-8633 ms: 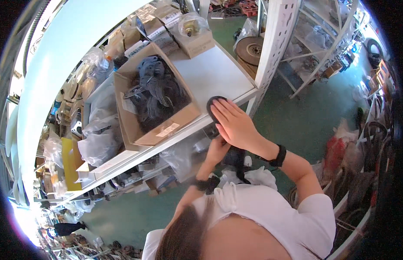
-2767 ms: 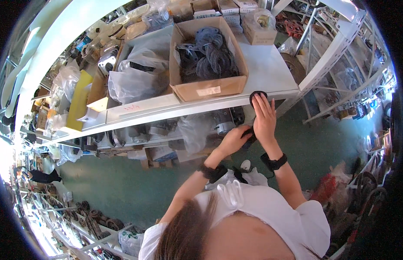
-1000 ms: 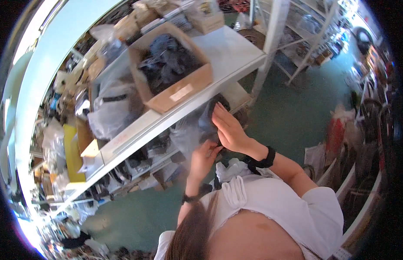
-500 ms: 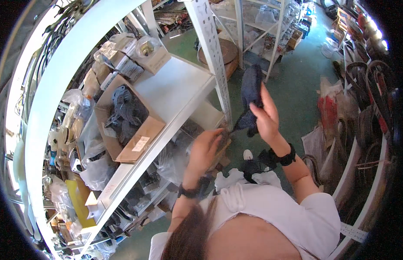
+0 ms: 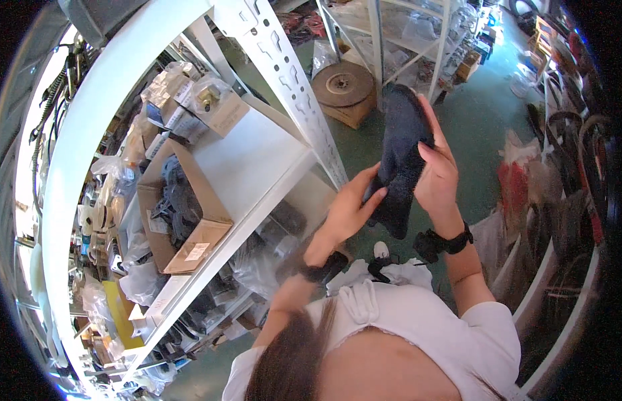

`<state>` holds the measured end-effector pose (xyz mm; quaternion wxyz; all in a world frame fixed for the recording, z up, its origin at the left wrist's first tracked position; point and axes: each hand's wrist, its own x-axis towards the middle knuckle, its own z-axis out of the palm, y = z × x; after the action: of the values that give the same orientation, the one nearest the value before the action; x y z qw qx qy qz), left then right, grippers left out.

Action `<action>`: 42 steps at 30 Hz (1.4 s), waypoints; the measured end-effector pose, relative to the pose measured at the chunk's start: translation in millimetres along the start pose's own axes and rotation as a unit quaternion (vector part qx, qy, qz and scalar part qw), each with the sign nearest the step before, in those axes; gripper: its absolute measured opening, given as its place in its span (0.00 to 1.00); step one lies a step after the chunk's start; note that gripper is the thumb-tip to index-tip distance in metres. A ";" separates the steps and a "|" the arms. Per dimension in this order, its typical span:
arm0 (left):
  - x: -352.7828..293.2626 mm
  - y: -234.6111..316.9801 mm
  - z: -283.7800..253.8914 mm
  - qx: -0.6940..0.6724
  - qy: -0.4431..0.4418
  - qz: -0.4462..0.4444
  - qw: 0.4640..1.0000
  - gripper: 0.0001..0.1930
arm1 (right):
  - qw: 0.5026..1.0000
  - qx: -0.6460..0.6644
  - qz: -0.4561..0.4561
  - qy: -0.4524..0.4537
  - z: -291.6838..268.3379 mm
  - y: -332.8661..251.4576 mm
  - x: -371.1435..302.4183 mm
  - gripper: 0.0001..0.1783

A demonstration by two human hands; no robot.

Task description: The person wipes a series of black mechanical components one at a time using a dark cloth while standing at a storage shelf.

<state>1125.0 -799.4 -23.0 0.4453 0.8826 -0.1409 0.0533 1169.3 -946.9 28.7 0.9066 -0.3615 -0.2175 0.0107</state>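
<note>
A dark navy cloth [image 5: 398, 157] hangs in front of me, held up in the air between both hands. My right hand [image 5: 437, 177] grips its right edge, thumb on the near side and fingers behind. Lower on its left edge, my left hand [image 5: 350, 208] pinches the fabric between thumb and fingers. To the left of my hands, an open cardboard box [image 5: 198, 248] with dark blue-grey parts [image 5: 174, 194] in it stands on a white shelf [image 5: 264, 167].
A perforated white post [image 5: 284, 73] rises at the shelf's corner, close to my left hand. Bagged parts [image 5: 211, 97] crowd the shelf's far end. Beyond, a round brown disc [image 5: 341, 85] lies on a carton. Belts and hoses [image 5: 585, 154] hang along the right side.
My left hand has moved up and right and taken hold of the cloth. The cloth is spread wider, and my right hand has shifted slightly right.
</note>
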 end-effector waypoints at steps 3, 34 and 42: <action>6.8 -1.7 0.9 -0.058 0.018 -0.052 0.997 0.15 | 0.997 -0.006 -0.033 -0.066 14.5 7.9 28.0 0.30; 18.0 0.2 -56.9 0.094 0.412 -0.099 0.901 0.09 | 0.819 -0.425 -0.361 -0.133 52.2 58.3 110.2 0.26; 8.8 -14.0 -55.5 0.042 0.334 -0.120 0.934 0.09 | 0.862 -0.403 -0.302 -0.062 32.8 77.8 101.6 0.23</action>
<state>1139.3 -748.8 1.3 0.4324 0.8421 0.1253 0.2969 1258.8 -850.2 37.8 0.6257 -0.6102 -0.3567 -0.3299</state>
